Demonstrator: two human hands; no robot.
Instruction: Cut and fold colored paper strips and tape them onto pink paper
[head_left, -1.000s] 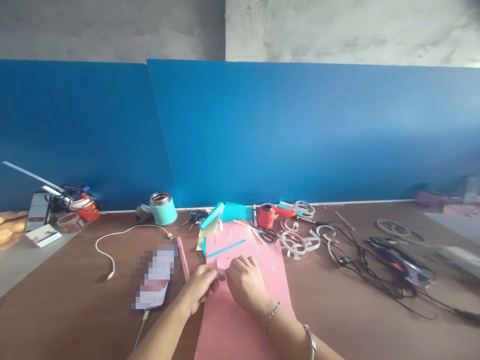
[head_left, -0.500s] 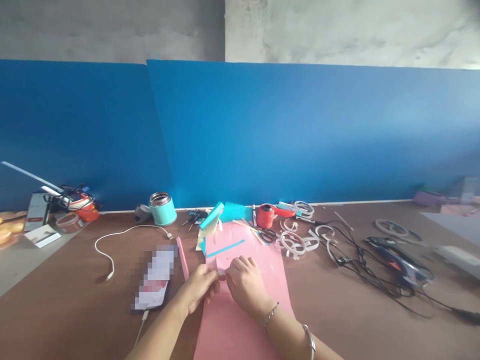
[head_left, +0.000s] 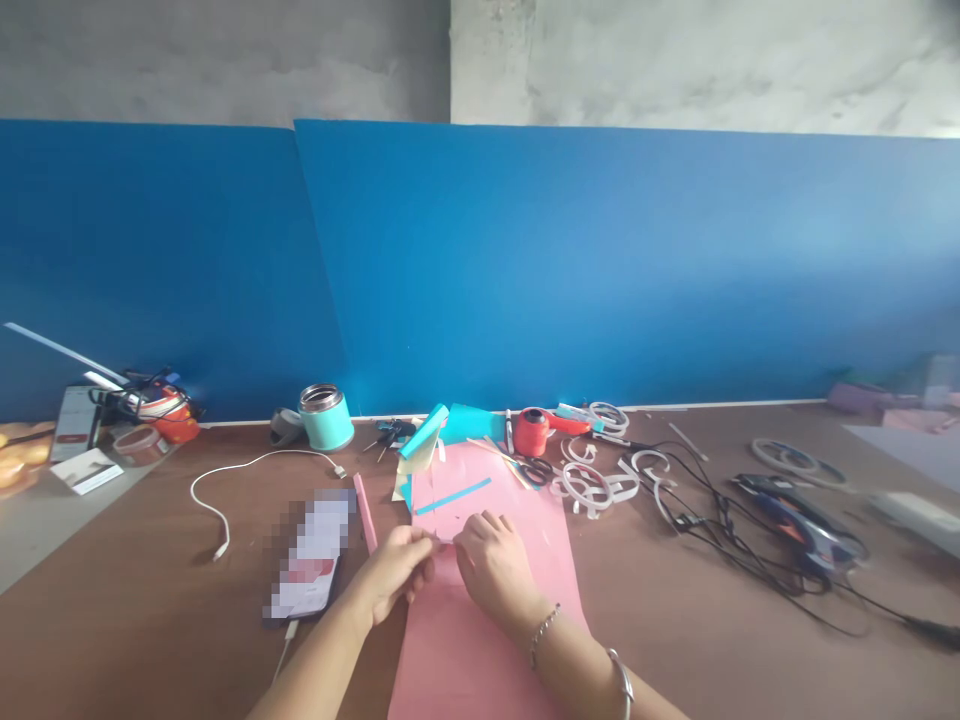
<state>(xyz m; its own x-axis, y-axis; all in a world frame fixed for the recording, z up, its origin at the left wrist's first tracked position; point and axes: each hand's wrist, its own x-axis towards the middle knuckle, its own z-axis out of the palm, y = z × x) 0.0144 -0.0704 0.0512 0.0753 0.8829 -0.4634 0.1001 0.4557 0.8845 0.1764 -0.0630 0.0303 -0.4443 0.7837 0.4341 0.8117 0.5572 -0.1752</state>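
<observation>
Over the long pink paper sheet (head_left: 480,660), both hands come close together. My left hand (head_left: 401,570) is closed, thumb against the fingers, pinching one end of a small pale strip (head_left: 445,541). The other end of this strip goes into my right hand (head_left: 495,565), whose curled fingers hide the grip. What the strip is made of is too small to make out. A thin blue paper strip (head_left: 454,496) lies on the pink sheet just beyond the hands. To the left of the sheet rests a narrow folded pink strip (head_left: 365,512).
A phone (head_left: 311,560) with a charging cable lies at left, near a turquoise cup (head_left: 326,418). Behind the sheet are scissors (head_left: 537,470), a red roll-shaped object (head_left: 531,432) and white tape rings (head_left: 586,486). Black cables and a glue gun (head_left: 799,525) lie at right.
My left hand has shifted slightly left and down, and the pale piece between the hands now shows as a thinner strip. My right hand has barely moved.
</observation>
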